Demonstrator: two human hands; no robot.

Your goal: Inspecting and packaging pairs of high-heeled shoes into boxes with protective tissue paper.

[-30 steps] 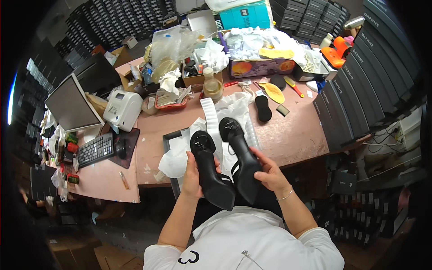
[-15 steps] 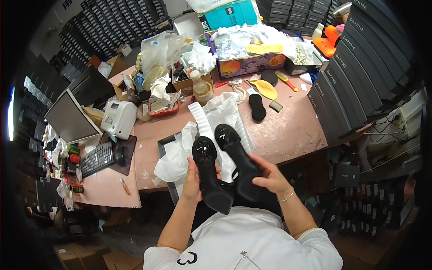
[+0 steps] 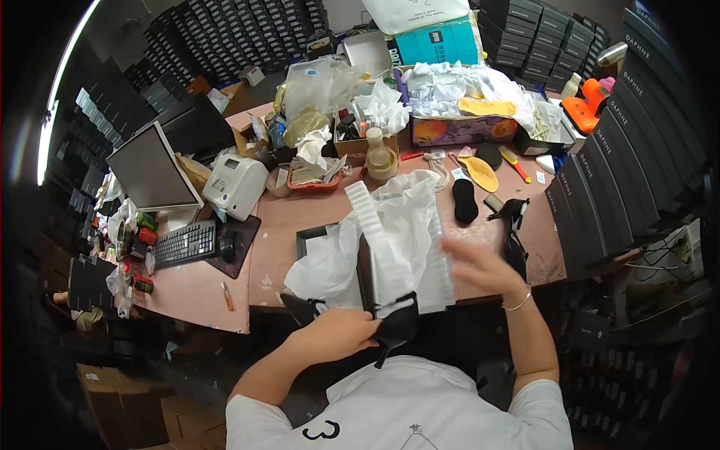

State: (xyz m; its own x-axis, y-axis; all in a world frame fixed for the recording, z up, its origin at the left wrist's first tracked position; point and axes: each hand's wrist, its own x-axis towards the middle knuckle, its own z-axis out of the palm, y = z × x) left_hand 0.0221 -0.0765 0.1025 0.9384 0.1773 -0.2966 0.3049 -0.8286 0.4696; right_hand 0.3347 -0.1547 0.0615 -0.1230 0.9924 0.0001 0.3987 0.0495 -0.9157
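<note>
At counter edge: I am watching both hands.
Left hand (image 3: pixel 339 330): gripping black heeled shoe (image 3: pixel 395 328), fingers closed.
Right hand (image 3: pixel 480 266): blurring over white tissue paper (image 3: pixel 401 232); grip unclear.

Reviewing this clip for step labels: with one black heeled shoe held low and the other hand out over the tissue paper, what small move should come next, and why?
Probably lower the right hand onto the white tissue paper and take hold of it. That hand is blurred and empty above the paper, while the left hand grips a black heeled shoe at the desk edge.
</note>
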